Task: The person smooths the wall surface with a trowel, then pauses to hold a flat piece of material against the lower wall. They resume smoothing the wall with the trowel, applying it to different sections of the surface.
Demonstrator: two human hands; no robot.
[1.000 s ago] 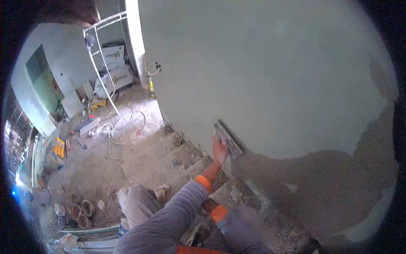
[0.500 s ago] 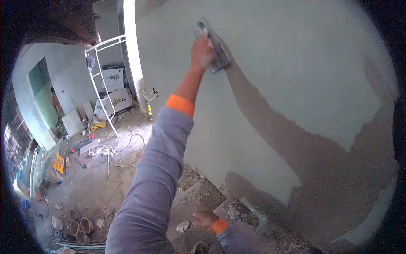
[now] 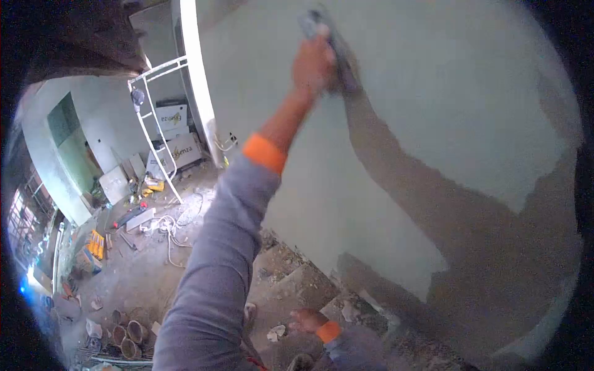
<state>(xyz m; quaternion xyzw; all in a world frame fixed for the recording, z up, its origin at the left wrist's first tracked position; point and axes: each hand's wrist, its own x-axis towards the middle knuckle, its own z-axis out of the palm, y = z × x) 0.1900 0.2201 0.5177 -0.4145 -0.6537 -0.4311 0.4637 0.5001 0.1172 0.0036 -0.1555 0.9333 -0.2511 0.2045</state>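
My left hand, at the end of a grey sleeve with an orange cuff, is wrapped round the handle of a trowel. The trowel is against the upper part of a grey-green wall and is slightly blurred. Darker brown patches run from below the trowel to the lower right of the wall. Low in the view, my right hand hangs over the rubble near the wall's foot, its fingers apart and nothing visible in them.
A white metal frame stands at the left before boxes. Cables, tools and a yellow item lie on the dusty floor. Round pots are at the lower left. Rubble lines the wall's foot.
My left hand and the trowel have moved up and a little to the right along the wall. The view has shifted slightly. My right hand has moved a little to the right in view.
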